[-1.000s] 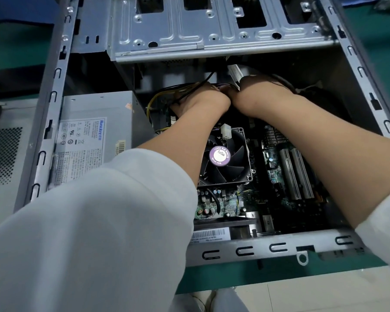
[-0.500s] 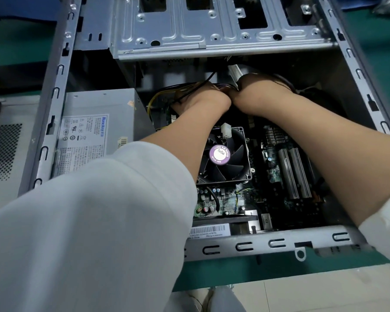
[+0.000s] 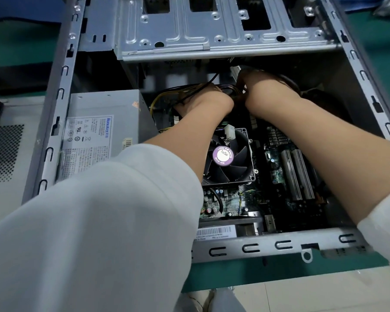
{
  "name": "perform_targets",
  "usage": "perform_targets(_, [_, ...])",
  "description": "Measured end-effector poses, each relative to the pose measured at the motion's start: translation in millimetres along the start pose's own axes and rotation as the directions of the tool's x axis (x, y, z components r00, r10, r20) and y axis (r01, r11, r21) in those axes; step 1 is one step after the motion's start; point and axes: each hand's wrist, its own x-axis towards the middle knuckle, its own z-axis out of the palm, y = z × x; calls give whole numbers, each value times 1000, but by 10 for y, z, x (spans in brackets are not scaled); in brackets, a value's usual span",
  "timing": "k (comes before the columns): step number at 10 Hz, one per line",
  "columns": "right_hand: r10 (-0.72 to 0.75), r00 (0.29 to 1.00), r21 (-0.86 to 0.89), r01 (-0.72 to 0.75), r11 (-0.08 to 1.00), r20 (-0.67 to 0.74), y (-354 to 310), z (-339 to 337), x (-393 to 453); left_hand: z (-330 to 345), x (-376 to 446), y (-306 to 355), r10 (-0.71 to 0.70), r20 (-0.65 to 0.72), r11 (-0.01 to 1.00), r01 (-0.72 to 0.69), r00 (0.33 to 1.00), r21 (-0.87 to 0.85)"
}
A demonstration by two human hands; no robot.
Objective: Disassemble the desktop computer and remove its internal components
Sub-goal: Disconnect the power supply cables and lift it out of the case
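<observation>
The open computer case (image 3: pixel 54 113) lies on its side across the green bench (image 3: pixel 234 275), its near rail just inside the bench's near edge. Deep inside, both hands meet at a bundle of cables (image 3: pixel 229 90) under the drive cage (image 3: pixel 212 30). The left hand (image 3: pixel 206 99) and right hand (image 3: pixel 260 86) curl down into the wires, knuckles up; what the fingers pinch cannot be told. The forearms cross over the CPU fan (image 3: pixel 227 158) and motherboard (image 3: pixel 279 181). The power supply (image 3: pixel 99 122) sits left of them.
</observation>
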Motion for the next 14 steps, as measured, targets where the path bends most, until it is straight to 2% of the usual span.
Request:
perform_targets(3, [-118,993,-28,118,993,-22,18,-25,-23,13,-51,-45,-5,-8,990,3,1000,-139])
perform_targets(4, [-99,993,0,99,995,-68,24,18,-60,17,-82,-68,-4,-23,983,-1,1000,-186])
perform_targets(6, [-113,993,-27,113,993,19,8,-25,26,2,-107,-43,-23,-19,990,20,1000,-138])
perform_targets(8, [-79,996,49,80,996,-37,16,17,-73,10,-132,-93,22,-58,947,-40,998,-320])
perform_targets(9, [-85,996,35,85,996,19,9,-9,-22,-5,-147,-85,23,-44,947,-36,999,-319])
perform_targets(11, [-53,999,100,52,994,6,45,16,-22,12,-136,-78,32,-49,941,-47,998,-335])
perform_targets(13, [-112,988,100,101,990,110,24,2,33,-22,-92,-58,74,13,990,-72,997,-123])
perform_targets(14, [-89,994,113,82,990,60,18,44,16,-16,-87,-56,76,10,991,-75,997,-109])
